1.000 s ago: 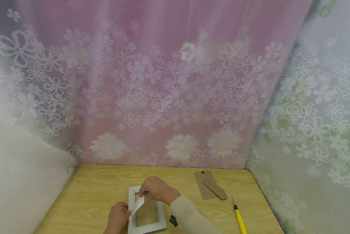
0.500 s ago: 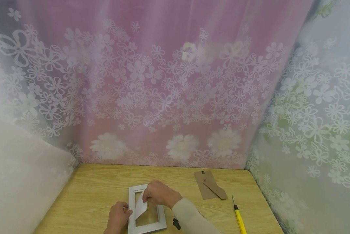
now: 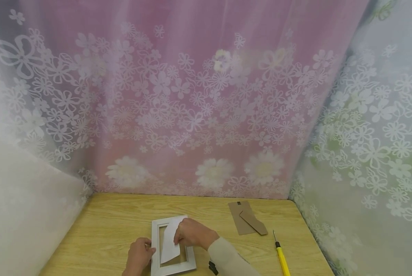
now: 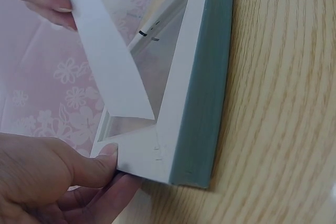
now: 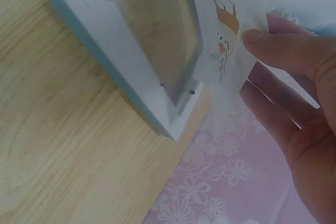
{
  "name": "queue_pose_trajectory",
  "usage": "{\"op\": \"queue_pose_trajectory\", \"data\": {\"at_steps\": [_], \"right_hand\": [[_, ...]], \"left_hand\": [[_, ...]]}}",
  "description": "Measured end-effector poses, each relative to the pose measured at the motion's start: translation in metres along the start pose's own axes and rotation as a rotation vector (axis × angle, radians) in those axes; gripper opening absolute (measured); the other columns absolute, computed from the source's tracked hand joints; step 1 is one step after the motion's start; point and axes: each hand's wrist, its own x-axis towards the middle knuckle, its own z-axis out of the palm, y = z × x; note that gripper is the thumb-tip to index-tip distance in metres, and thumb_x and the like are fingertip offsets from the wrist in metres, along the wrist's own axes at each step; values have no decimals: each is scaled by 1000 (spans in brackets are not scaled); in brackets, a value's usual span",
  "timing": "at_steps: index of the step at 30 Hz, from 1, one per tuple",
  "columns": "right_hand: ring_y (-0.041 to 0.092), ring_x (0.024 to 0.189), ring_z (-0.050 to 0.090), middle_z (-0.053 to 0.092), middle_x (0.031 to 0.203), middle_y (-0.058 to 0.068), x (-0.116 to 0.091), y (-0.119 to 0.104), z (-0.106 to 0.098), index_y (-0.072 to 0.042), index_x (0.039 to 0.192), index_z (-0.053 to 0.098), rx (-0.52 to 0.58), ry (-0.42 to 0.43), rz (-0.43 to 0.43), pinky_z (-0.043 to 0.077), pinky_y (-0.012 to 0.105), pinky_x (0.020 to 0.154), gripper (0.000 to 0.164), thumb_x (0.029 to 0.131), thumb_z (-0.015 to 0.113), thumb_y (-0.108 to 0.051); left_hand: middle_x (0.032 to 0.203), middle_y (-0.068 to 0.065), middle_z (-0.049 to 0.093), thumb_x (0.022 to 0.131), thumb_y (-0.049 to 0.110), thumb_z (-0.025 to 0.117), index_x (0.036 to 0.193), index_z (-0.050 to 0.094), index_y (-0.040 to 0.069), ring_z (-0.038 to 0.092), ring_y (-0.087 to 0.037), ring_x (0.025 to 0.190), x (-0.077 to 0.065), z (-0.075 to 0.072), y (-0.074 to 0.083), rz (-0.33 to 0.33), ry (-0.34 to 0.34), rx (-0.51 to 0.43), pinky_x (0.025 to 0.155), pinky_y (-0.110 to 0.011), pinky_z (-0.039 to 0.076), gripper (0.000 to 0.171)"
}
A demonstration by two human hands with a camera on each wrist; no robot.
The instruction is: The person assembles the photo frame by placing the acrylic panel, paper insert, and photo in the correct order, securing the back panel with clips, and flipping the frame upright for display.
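A white picture frame [image 3: 155, 245] with blue-green sides lies on the table, its opening upward. At its left side, my left hand [image 3: 139, 253] grips the edge, thumb [image 4: 100, 167] on top and fingers under the corner in the left wrist view. Over the opening, my right hand [image 3: 195, 233] pinches a picture card [image 3: 169, 243] by its edge. The card stands tilted, its lower end at the frame's opening. Its back is plain white; the right wrist view shows a small orange and brown drawing [image 5: 228, 22] on the other face. Clear glass or plastic seems to fill the opening.
A brown backing board [image 3: 237, 224] with its stand leg [image 3: 253, 223] lies at the back right of the wooden table [image 3: 106, 226]. Nearer on the right lies a yellow-handled screwdriver [image 3: 282, 260]. Flowered curtains [image 3: 192, 115] enclose the table's back and sides.
My right hand has moved right and slightly nearer with the card, so more of its white back shows over the frame's opening. The left hand stays at the frame's edge.
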Motion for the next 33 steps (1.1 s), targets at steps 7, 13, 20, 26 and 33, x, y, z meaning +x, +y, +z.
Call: {"op": "queue_pose_trajectory", "data": {"at_steps": [7,13,20,26,33], "right_hand": [[-8,81,69,80,89,-15,-12,4,6,-22,89,85,18,13,-17,48,3,76,16,85,82,-7],[-7,85,70,80,91,-14,-19,6,12,-20,90,85,41,40,-38,49,3,79,15,85,82,-6],[-7,86,70,80,92,-13,-23,6,14,-19,92,85,69,31,-37,49,4,79,15,86,81,-5],[-7,86,70,80,92,-13,-23,5,13,-19,92,85,70,37,-52,49,4,79,14,85,83,-7],[-7,86,70,80,92,-13,-20,9,19,-21,92,84,85,65,-36,49,3,79,16,86,81,-6]], "left_hand": [[77,-11,71,84,1,78,100,71,-9,64,-17,63,2,2,-3,-7,9,-9,57,-34,52,21],[74,-9,69,83,2,78,99,71,-9,63,-17,63,2,3,-3,3,16,-1,56,-32,51,20],[77,-11,71,83,2,79,100,71,-8,65,-19,67,1,3,-2,-9,12,-2,58,-35,53,22],[79,-12,71,83,2,79,100,71,-8,65,-19,67,2,3,-2,-18,15,0,58,-35,54,22],[78,-11,69,85,1,77,104,70,-11,63,-17,63,2,5,-4,-42,-1,-27,56,-33,53,24]]}}
